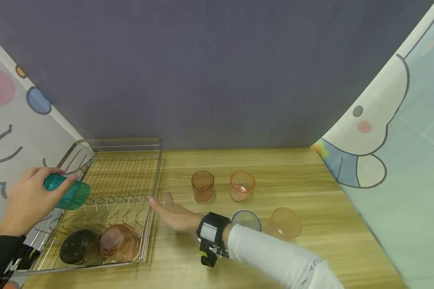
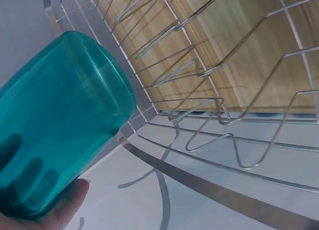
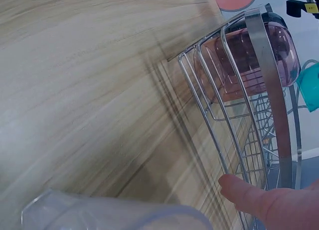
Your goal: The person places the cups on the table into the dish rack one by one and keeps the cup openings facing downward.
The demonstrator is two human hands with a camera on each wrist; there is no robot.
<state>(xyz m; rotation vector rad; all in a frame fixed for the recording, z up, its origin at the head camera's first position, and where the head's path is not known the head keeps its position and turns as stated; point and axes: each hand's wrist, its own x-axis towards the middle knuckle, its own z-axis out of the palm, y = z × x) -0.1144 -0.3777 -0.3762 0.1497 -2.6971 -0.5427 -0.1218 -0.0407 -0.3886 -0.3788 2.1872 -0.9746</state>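
My left hand (image 1: 29, 196) grips a teal cup (image 1: 76, 196) and holds it tilted over the left side of the wire dish rack (image 1: 126, 139). In the left wrist view the teal cup (image 2: 70, 105) hangs above the bent wire dividers. Two cups lie in the rack's front section: a dark one (image 1: 76, 245) and a pinkish-brown one (image 1: 116, 241) beside it. My right hand (image 1: 177, 216) holds nothing; its fingers are extended at the rack's right side. In the right wrist view a fingertip (image 3: 234, 184) overlaps the rack's side wires.
On the wooden table (image 1: 188, 265), right of the rack, stand a brown cup (image 1: 203, 188) and a red-rimmed pink cup (image 1: 242, 188). Nearer are a blue-rimmed clear cup (image 1: 246, 219), partly behind my right forearm, and an orange cup (image 1: 286, 222). A dark panel (image 1: 217, 80) rises behind.
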